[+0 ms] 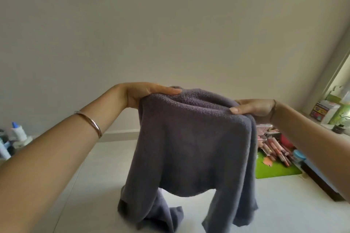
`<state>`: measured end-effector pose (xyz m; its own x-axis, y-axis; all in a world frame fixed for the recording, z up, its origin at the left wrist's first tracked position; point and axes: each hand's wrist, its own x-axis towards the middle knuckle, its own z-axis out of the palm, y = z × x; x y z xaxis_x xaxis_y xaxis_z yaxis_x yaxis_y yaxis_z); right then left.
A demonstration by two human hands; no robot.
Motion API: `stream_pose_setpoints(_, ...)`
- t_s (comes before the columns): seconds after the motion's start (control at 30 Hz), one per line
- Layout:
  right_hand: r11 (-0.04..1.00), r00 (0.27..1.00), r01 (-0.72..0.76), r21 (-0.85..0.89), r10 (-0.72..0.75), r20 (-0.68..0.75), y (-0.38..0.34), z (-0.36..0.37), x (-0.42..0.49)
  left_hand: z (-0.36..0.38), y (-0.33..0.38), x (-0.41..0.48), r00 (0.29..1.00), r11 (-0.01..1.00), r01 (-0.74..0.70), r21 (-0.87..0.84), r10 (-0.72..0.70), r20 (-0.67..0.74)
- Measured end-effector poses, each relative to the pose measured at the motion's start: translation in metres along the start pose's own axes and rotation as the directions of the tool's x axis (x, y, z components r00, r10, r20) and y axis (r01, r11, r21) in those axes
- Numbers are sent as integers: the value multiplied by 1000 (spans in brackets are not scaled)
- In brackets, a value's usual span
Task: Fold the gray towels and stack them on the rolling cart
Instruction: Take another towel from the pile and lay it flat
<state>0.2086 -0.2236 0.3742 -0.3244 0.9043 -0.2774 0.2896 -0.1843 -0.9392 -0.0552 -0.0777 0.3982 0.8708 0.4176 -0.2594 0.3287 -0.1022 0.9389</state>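
A gray towel (191,149) hangs in the air in front of me, doubled over so its layers droop toward the floor. My left hand (144,93) grips its upper left corner, thumb on top. My right hand (255,108) pinches the upper right corner. Both arms are stretched forward at about chest height, and a metal bangle sits on my left wrist. The towel's lower ends hang loose and uneven. The rolling cart is not in view.
A pale tiled floor (98,176) lies below, with a plain wall behind. On the right lie a green mat (274,170) with pink items, a dark low frame (322,181) and boxes on a ledge. Bottles (18,132) stand at the far left.
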Motion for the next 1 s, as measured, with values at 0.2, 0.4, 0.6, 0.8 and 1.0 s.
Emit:
stream_pose_setpoints(0.2, 975, 979, -196, -102, 200, 34, 7, -8, 26, -24, -37, 17, 981, 955, 192, 226, -185, -50)
stream_pose_setpoints(0.4, 696, 881, -466, -545, 311, -356, 147, 4, 105, -13, -184, 88, 943, 874, 299, 384, -208, -261)
stream_pose_setpoints(0.6, 761, 779, -494, -421, 172, -603, 279, 5, 154, 48, -285, 157, 823, 749, 426, 507, -88, -561)
stream_pose_setpoints(0.8, 855, 571, -502, -131, 213, -793, 334, 8, 118, 133, -304, 188, 956, 639, 189, 745, 53, -288)
stream_pose_setpoints(1.0, 798, 385, -581, 161, 444, -809, 370, 11, 51, 189, -348, 203, 964, 629, 267, 730, -166, -210)
